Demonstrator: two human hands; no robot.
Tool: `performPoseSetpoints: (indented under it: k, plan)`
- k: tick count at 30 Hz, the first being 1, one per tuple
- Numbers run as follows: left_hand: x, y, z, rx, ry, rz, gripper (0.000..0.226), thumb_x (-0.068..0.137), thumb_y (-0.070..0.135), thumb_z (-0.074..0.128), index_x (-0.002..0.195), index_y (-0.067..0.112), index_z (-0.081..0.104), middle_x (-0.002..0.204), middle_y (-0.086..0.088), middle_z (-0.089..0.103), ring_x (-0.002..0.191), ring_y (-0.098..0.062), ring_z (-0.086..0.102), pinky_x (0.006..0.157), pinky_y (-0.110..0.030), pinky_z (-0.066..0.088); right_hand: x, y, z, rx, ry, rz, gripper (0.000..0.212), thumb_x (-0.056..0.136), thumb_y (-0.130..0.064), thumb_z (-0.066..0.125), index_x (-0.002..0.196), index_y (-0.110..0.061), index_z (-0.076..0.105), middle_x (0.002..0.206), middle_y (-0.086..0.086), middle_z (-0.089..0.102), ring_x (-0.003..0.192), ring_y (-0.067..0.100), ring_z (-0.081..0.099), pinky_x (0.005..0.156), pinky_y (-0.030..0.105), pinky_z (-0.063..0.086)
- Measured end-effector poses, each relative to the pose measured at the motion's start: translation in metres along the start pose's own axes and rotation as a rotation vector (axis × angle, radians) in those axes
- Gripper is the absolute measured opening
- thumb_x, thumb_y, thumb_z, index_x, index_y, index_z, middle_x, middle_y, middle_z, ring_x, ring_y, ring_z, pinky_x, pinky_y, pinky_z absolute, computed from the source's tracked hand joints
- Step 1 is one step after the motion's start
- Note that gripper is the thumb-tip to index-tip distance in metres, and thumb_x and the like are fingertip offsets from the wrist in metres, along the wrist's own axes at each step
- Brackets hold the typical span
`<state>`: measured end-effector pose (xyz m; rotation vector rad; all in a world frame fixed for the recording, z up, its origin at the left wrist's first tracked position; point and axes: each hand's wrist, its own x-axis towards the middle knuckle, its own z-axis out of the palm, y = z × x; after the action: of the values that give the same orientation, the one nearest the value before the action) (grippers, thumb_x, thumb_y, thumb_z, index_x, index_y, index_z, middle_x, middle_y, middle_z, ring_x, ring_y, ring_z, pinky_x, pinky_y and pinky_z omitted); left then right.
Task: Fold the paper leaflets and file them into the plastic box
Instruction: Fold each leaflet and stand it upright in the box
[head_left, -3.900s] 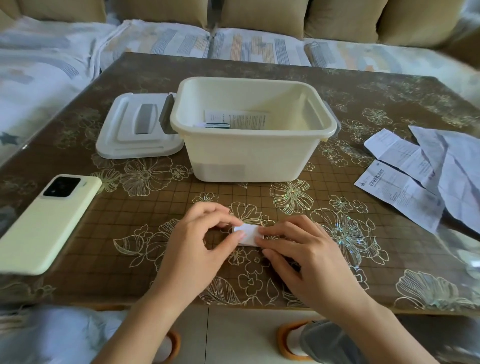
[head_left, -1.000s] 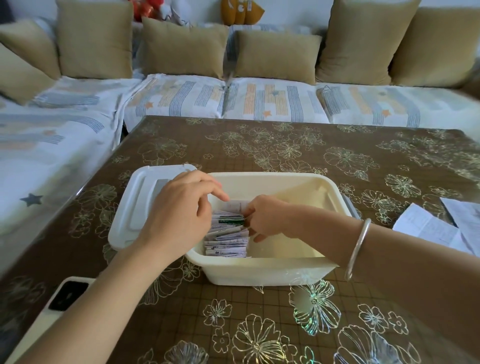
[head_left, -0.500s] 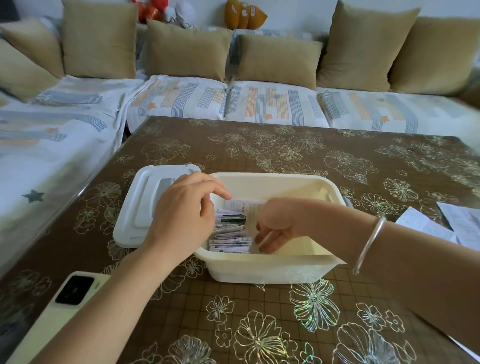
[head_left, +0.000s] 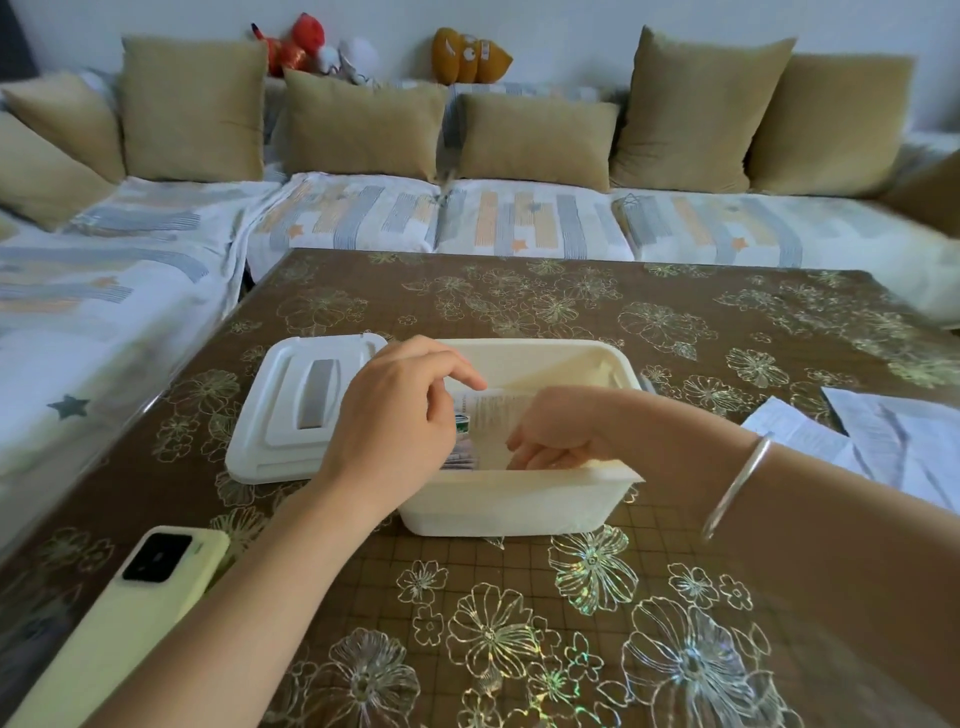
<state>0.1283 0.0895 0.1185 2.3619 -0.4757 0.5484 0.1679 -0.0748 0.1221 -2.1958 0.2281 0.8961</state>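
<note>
The cream plastic box (head_left: 519, 506) stands open on the table (head_left: 571, 312), its lid (head_left: 291, 415) lying just beside it. Inside, at the left end, filed leaflets (head_left: 460, 457) stand on edge (mostly hidden by the left hand (head_left: 395, 426)). That hand's fingers are curled, the forefinger tip touching the top of an upright printed leaflet (head_left: 493, 408); whether it pinches anything I cannot tell. The right hand (head_left: 556, 431) reaches into the box, its fingers curled down and seemingly gripping a white folded leaflet (head_left: 491, 449). Loose leaflets (head_left: 857, 436) lie at the right, cut off by the frame.
</note>
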Motion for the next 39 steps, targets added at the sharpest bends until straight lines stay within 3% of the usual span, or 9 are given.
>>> performPoseSetpoints:
  k: [2,6,10,14,18,26,28,35,39]
  plan:
    - [-0.001,0.015,0.009,-0.027,0.012,0.029,0.040,0.088,-0.006,0.049,0.087,0.025,0.074,0.101,0.013,0.067,0.101,-0.009,0.059,0.089,-0.031,0.051,-0.016,0.009,-0.007,0.139,0.089,-0.148,0.032,0.100,-0.002,0.033,0.123,0.000,0.055,0.122,0.013,0.063,0.102,0.024,0.065,0.071,0.021,0.049]
    - [-0.010,0.050,0.039,-0.088,0.030,0.112,0.039,0.084,-0.008,0.051,0.086,0.023,0.074,0.095,0.011,0.069,0.096,-0.009,0.060,0.086,-0.033,0.051,-0.052,0.066,-0.026,0.179,0.734,-0.555,0.039,0.085,0.005,0.042,0.082,-0.021,0.070,0.081,-0.007,0.072,0.076,0.006,0.068,0.070,0.023,0.055]
    - [-0.027,0.079,0.067,-0.099,0.042,0.164,0.033,0.083,-0.003,0.049,0.083,0.020,0.073,0.088,0.009,0.069,0.090,-0.014,0.060,0.085,-0.036,0.049,-0.064,0.157,-0.037,0.001,1.141,-0.448,0.027,0.088,-0.003,0.049,0.083,-0.024,0.065,0.088,-0.009,0.069,0.083,0.011,0.063,0.072,0.027,0.051]
    - [-0.047,0.098,0.087,-0.051,0.037,0.224,0.033,0.082,0.003,0.045,0.081,0.021,0.073,0.087,0.009,0.068,0.090,-0.014,0.058,0.087,-0.034,0.044,-0.056,0.244,-0.023,-0.481,0.724,0.143,0.077,0.094,-0.063,0.005,0.148,-0.015,0.030,0.157,0.012,0.021,0.146,0.026,0.014,0.118,0.044,0.014]
    - [-0.069,0.097,0.099,-0.046,-0.022,0.236,0.032,0.082,-0.002,0.051,0.083,0.022,0.073,0.089,0.011,0.068,0.093,-0.012,0.059,0.086,-0.038,0.046,-0.062,0.262,0.008,-0.513,0.611,0.072,0.079,0.093,-0.065,0.006,0.154,-0.015,0.005,0.161,0.004,-0.005,0.148,0.018,-0.009,0.119,0.043,-0.005]
    - [-0.135,0.066,0.110,-0.077,-0.149,0.117,0.020,0.086,0.006,0.061,0.092,0.022,0.073,0.096,0.014,0.066,0.093,-0.004,0.060,0.083,-0.034,0.052,-0.084,0.212,0.070,-0.491,0.667,-0.446,0.035,0.097,-0.046,0.036,0.113,-0.035,0.065,0.125,-0.017,0.059,0.120,0.011,0.046,0.086,0.031,0.048]
    - [-0.143,0.061,0.110,-0.077,-0.155,0.091,0.019,0.087,0.014,0.057,0.096,0.021,0.073,0.097,0.015,0.066,0.092,-0.004,0.060,0.083,-0.032,0.053,-0.081,0.202,0.058,-0.478,0.686,-0.407,0.020,0.092,-0.042,0.058,0.109,-0.034,0.063,0.119,-0.015,0.057,0.114,0.010,0.047,0.081,0.027,0.048]
    - [-0.164,0.052,0.100,-0.085,-0.147,0.030,0.020,0.088,0.025,0.057,0.102,0.022,0.071,0.099,0.016,0.066,0.093,-0.003,0.060,0.081,-0.027,0.053,-0.061,0.176,0.032,-0.666,0.395,-0.125,0.074,0.064,-0.058,0.078,0.119,-0.018,0.048,0.111,-0.004,0.058,0.101,0.016,0.050,0.088,0.029,0.045]
    - [-0.173,0.045,0.091,-0.095,-0.093,-0.023,0.018,0.088,0.014,0.065,0.103,0.023,0.070,0.097,0.018,0.065,0.088,0.001,0.060,0.076,-0.024,0.052,-0.064,0.169,0.028,-0.686,0.366,-0.100,0.052,0.072,-0.049,0.077,0.105,-0.013,0.061,0.100,-0.004,0.062,0.089,0.013,0.056,0.080,0.026,0.049]
